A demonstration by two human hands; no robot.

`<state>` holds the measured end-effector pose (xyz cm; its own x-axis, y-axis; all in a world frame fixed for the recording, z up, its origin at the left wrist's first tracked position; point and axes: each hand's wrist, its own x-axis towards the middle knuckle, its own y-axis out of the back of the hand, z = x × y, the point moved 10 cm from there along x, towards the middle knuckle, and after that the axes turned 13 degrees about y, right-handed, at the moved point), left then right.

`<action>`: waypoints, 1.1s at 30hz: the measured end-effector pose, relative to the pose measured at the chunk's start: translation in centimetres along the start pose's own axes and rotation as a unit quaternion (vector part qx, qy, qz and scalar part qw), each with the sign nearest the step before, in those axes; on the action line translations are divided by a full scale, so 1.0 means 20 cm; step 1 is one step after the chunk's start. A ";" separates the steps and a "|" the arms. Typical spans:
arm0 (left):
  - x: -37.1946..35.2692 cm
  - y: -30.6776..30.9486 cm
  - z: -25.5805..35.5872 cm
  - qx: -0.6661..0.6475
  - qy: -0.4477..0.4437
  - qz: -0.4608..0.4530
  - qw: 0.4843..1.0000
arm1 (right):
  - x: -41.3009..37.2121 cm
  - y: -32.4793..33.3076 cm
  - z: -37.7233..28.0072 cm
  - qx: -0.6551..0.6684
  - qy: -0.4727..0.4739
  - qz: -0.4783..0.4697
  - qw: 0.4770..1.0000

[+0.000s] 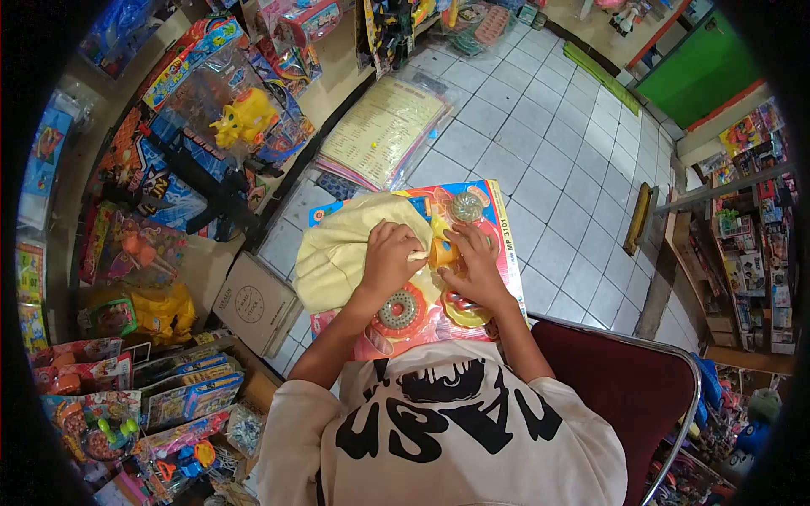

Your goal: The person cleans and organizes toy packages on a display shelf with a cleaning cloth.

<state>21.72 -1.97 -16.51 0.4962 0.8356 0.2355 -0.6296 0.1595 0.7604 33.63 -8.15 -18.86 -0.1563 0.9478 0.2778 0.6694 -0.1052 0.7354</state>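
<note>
We've got the left hand [392,257] pinching a fold of the pale yellow cloth [329,261]; its fingertips are partly buried, so the exact hold is hard to make out. The right hand [474,263] is curled over an orange toy piece [444,253], and we can't tell if it's gripping or just resting there. The cloth looks soft and rumpled, lying over the left part of one bright toy pack [510,244] in front of the shirt [447,422], which cuts off the pack's near edge. Count-wise we see one cloth, one clear round piece [466,207], one ringed piece [400,312], one cardboard box [253,299] on the floor and one dark red chair [591,371], partly blocked by the person.
</note>
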 end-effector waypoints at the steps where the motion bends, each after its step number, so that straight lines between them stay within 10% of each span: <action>1: -0.01 0.01 -0.01 -0.004 0.007 0.014 1.000 | 0.00 -0.01 0.00 0.001 -0.003 -0.006 1.000; 7: -0.01 -0.01 -0.16 -0.096 0.112 -0.009 0.989 | -0.01 -0.02 0.01 -0.006 -0.008 -0.019 1.000; 13: -0.03 -0.08 -0.04 -0.029 -0.001 -0.109 0.994 | 0.00 -0.01 0.00 0.001 0.003 0.002 1.000; 22: 0.05 0.05 -0.20 -0.115 0.159 0.057 0.979 | -0.01 -0.01 0.02 -0.006 -0.008 -0.001 1.000; 33: -0.16 -0.02 -0.04 0.077 -0.096 -0.189 0.974 | 0.00 -0.03 0.00 0.000 -0.004 -0.019 1.000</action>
<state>20.06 -4.26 -18.04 0.7876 0.6159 0.0188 -0.2902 0.3438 0.8931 33.31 -8.15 -19.33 -0.1759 0.9534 0.2450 0.6635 -0.0690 0.7450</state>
